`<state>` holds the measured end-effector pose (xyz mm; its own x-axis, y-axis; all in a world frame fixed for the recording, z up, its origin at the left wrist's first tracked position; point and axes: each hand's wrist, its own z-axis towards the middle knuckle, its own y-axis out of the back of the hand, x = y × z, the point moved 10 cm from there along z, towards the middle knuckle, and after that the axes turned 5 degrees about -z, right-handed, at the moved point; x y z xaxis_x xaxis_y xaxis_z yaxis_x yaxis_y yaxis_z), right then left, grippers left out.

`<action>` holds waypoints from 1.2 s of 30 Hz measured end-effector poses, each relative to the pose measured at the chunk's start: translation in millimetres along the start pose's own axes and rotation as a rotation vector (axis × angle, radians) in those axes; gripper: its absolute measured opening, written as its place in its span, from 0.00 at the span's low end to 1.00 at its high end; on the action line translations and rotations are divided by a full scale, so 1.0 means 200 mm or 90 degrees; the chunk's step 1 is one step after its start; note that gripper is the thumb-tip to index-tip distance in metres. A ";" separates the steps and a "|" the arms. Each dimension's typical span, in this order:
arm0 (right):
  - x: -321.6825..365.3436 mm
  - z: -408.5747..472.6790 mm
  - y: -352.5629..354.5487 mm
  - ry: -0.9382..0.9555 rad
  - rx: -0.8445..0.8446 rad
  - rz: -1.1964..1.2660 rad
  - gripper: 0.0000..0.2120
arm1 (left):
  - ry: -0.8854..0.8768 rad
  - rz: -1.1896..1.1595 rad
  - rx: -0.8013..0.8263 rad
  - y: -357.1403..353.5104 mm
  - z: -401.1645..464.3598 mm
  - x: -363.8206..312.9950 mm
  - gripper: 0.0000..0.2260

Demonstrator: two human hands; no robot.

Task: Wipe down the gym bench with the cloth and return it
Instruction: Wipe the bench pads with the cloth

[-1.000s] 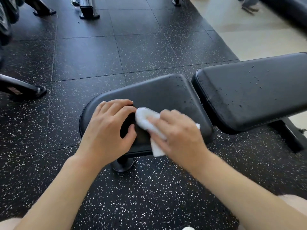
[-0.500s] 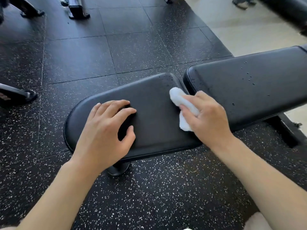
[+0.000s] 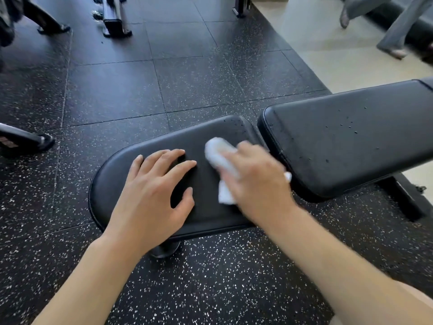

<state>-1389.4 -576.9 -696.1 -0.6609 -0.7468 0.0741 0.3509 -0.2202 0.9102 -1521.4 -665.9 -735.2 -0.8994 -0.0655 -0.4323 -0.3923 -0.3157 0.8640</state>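
Fingers (image 3: 178,154) of the left hand (image 3: 152,195) lie spread and nearly straight, palm down on the black seat pad (image 3: 112,181) of the gym bench, holding nothing and simply pressing on the vinyl near its rounded end. Beside it, the right hand (image 3: 255,184) is blurred with motion, its fingers curled over a bunched white cloth (image 3: 216,148) and pressing it against the same pad near the end that meets the back pad (image 3: 351,137); one fold of the cloth sticks out ahead of the fingertips, another hangs out below the hand toward the near edge of the pad, and a small bit shows past the wrist side. Both hands are close but apart, with a strip of bare vinyl between them. Small droplets speckle the back pad, which lies just beside the seat pad across a narrow gap. Under the seat pad a round foot (image 3: 164,250) of the bench frame rests on the speckled black rubber floor (image 3: 210,289). Feet of other gym machines (image 3: 114,22) stand at the far side, and a person's legs (image 3: 396,26) show on the pale floor at upper right
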 end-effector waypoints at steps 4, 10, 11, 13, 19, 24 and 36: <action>0.00 0.06 -0.06 0.013 0.012 -0.021 0.14 | 0.021 -0.015 0.005 0.00 0.00 0.02 0.23; -0.21 0.13 -0.05 -0.126 0.008 -0.009 0.12 | 0.029 -0.012 0.024 -0.01 -0.02 0.02 0.25; -0.05 0.11 -0.07 -0.065 0.015 -0.002 0.11 | 0.028 -0.009 0.024 -0.01 -0.02 0.02 0.25; 0.11 0.10 -0.09 -0.007 0.037 0.024 0.11 | 0.031 0.000 0.028 -0.01 0.00 0.03 0.25; -0.34 0.37 -0.14 -0.206 0.053 -0.001 0.12 | 0.035 0.000 0.027 -0.01 0.02 0.03 0.25; 0.09 0.40 -0.17 -0.001 0.063 -0.008 0.12 | 0.029 -0.011 0.030 -0.02 0.02 0.05 0.24; -0.31 0.49 -0.21 -0.181 0.083 -0.023 0.06 | 0.052 -0.030 -0.023 0.08 -0.10 0.16 0.21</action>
<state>-1428.3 -460.2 -699.6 -0.8367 -0.5308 0.1346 0.2480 -0.1482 0.9574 -1553.4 -691.6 -739.6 -0.8609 -0.1266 -0.4927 -0.4249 -0.3537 0.8333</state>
